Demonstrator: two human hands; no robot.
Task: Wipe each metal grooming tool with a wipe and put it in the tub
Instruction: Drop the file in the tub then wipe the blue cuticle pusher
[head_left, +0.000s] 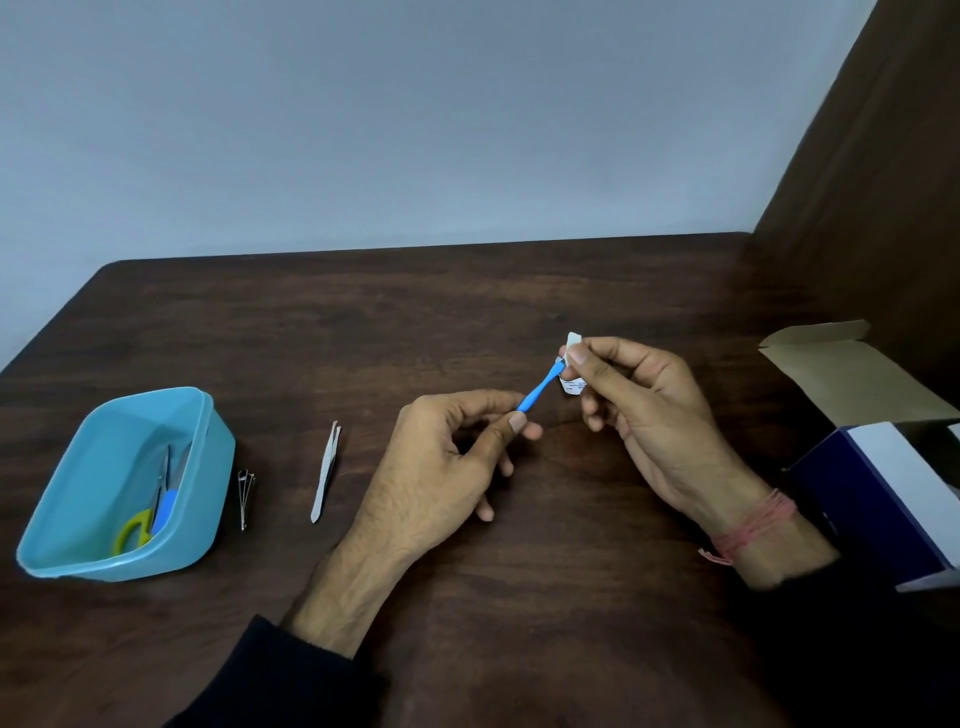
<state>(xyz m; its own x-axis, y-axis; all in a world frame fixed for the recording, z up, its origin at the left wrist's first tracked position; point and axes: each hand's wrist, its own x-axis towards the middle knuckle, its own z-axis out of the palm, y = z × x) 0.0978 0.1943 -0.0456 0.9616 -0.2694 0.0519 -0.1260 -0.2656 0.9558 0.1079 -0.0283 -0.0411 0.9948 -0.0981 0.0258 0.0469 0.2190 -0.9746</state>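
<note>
Head view: left hand pinches blue-handled tool; right hand pinches wipe.

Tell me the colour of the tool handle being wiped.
Bright blue handle, pinched by the left hand; clearest in the head view.

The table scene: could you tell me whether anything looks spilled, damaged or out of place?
Nothing stands out. The tub stands upright, the tweezers and nail clipper lie flat beside it, and the box is merely open.
</note>
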